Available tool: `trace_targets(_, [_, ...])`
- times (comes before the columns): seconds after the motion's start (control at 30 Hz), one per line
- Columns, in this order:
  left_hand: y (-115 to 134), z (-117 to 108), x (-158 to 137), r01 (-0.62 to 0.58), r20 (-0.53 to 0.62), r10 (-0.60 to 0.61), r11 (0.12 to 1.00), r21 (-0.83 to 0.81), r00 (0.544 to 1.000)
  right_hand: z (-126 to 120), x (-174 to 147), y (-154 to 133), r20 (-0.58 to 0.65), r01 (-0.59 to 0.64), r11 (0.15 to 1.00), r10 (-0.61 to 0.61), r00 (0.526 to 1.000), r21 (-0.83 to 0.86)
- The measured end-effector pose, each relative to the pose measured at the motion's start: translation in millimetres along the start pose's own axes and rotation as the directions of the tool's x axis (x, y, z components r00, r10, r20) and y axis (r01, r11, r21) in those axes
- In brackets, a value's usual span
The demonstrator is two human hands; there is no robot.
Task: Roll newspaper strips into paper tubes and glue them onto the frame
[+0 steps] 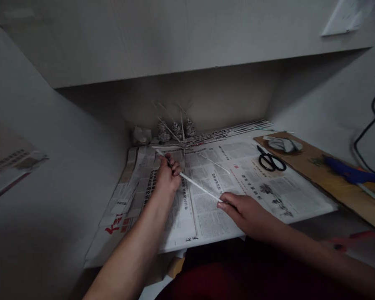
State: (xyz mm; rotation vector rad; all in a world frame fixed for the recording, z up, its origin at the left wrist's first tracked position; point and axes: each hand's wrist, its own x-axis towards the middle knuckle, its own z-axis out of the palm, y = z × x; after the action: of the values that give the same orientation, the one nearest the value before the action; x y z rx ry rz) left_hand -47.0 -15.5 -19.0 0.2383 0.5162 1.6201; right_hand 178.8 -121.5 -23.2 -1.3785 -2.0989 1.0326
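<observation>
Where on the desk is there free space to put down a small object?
Free: the open newspaper sheet between the right hand and the black scissors. Crowded: the back, with rolled paper sticks, and around the left hand gripping the thin white paper tube.

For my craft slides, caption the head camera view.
Both hands, left hand and right hand, hold a rolled paper stick over newspaper; scissors nearby.

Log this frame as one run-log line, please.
left hand: grips paper tube | right hand: pinches tube's near end | under: newspaper | nearby: scissors, glue gun
</observation>
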Motion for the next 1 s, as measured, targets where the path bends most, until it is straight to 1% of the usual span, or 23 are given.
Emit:
trace_targets(0.03, [-0.1,0.6,-0.8,0.002,0.003,-0.002,1.000,0.004,1.000,0.6,0.8,-1.0,-0.045,0.042,0.997,-0.045,0.998,-0.069])
trace_targets(0.07, [-0.1,1.3,-1.6,0.006,0.005,-0.006,1.000,0.007,1.000,1.4,1.2,-1.5,-0.040,0.045,0.997,-0.048,0.998,-0.068])
trace_targets(0.13, [0.3,2.8,-2.8,0.023,0.003,-0.023,1.000,0.013,1.000,3.4,1.2,-0.4,0.108,-0.067,0.987,0.052,0.993,0.147])
trace_targets(0.17, [0.7,3.4,-3.2,0.034,0.003,-0.034,0.999,0.018,0.999,4.3,0.9,1.1,0.226,-0.169,0.936,0.100,0.969,0.310])
trace_targets(0.23, [1.4,4.3,-3.4,0.051,0.008,-0.051,0.998,0.022,0.999,5.3,0.0,4.7,0.450,-0.384,0.734,0.119,0.885,0.561])
trace_targets(0.27, [1.6,4.4,-3.3,0.056,0.014,-0.056,0.998,0.018,0.998,5.1,-0.1,6.2,0.519,-0.453,0.639,0.098,0.849,0.621])
trace_targets(0.3, [1.8,4.4,-3.1,0.057,0.021,-0.058,0.998,0.008,0.998,4.5,0.0,7.0,0.555,-0.489,0.584,0.078,0.829,0.648])
trace_targets(0.33, [1.7,4.2,-2.9,0.057,0.027,-0.057,0.998,-0.004,0.998,3.6,0.7,6.7,0.563,-0.497,0.578,0.077,0.823,0.647])
trace_targets(0.37, [1.4,3.8,-2.7,0.054,0.030,-0.053,0.998,-0.016,0.998,2.3,1.9,5.5,0.548,-0.479,0.619,0.092,0.832,0.623])
trace_targets(0.4, [0.8,3.4,-2.6,0.051,0.032,-0.050,0.998,-0.024,0.998,0.9,3.8,3.2,0.499,-0.429,0.695,0.116,0.859,0.577])
trace_targets(0.47, [-1.1,2.6,-2.9,0.043,0.038,-0.042,0.999,-0.027,0.998,-1.2,9.1,-3.2,0.301,-0.243,0.886,0.125,0.945,0.395])
trace_targets(0.5, [-2.3,2.3,-3.3,0.044,0.044,-0.043,0.999,-0.024,0.998,-1.6,12.5,-6.7,0.181,-0.131,0.955,0.084,0.980,0.265])
trace_targets(0.57, [-4.2,2.3,-4.6,0.052,0.055,-0.051,0.998,-0.017,0.997,0.0,19.4,-12.2,0.010,0.044,0.998,-0.045,0.999,0.050])
trace_targets(0.6, [-4.8,2.6,-5.5,0.058,0.055,-0.057,0.998,-0.017,0.997,1.8,22.5,-13.6,-0.007,0.074,0.997,-0.074,0.997,0.026])
trace_targets(0.63, [-4.9,3.1,-6.4,0.063,0.052,-0.062,0.998,-0.019,0.997,4.0,25.1,-13.9,0.024,0.054,0.996,-0.056,0.998,0.076])
trace_targets(0.67, [-4.7,3.8,-7.3,0.071,0.050,-0.069,0.997,-0.022,0.996,6.5,27.1,-13.2,0.097,-0.011,0.981,-0.008,0.995,0.193])
trace_targets(0.7, [-4.3,4.4,-8.0,0.078,0.052,-0.077,0.997,-0.026,0.996,8.7,28.3,-11.6,0.204,-0.114,0.932,0.045,0.978,0.343])
trace_targets(0.73, [-3.7,5.0,-8.6,0.087,0.058,-0.085,0.996,-0.029,0.995,10.5,28.8,-9.4,0.325,-0.234,0.842,0.075,0.943,0.486])
trace_targets(0.8, [-2.8,5.7,-8.9,0.101,0.082,-0.099,0.994,-0.033,0.992,12.2,28.9,-5.0,0.510,-0.423,0.625,0.045,0.859,0.656])
trace_targets(0.83, [-2.9,5.5,-8.6,0.103,0.091,-0.100,0.994,-0.034,0.991,12.1,29.3,-3.4,0.558,-0.471,0.553,0.012,0.830,0.688])
trace_targets(0.87, [-3.3,5.1,-8.1,0.099,0.096,-0.096,0.994,-0.035,0.991,11.5,30.3,-2.7,0.580,-0.492,0.520,-0.007,0.815,0.698])
trace_targets(0.93, [-5.6,3.3,-6.4,0.091,0.096,-0.088,0.995,-0.030,0.992,9.6,35.6,-3.8,0.540,-0.453,0.552,0.005,0.842,0.700])
trace_targets(1.0, [-8.9,0.8,-4.5,0.071,0.082,-0.070,0.997,-0.010,0.994,7.7,44.8,-7.4,0.438,-0.356,0.646,0.038,0.898,0.675])
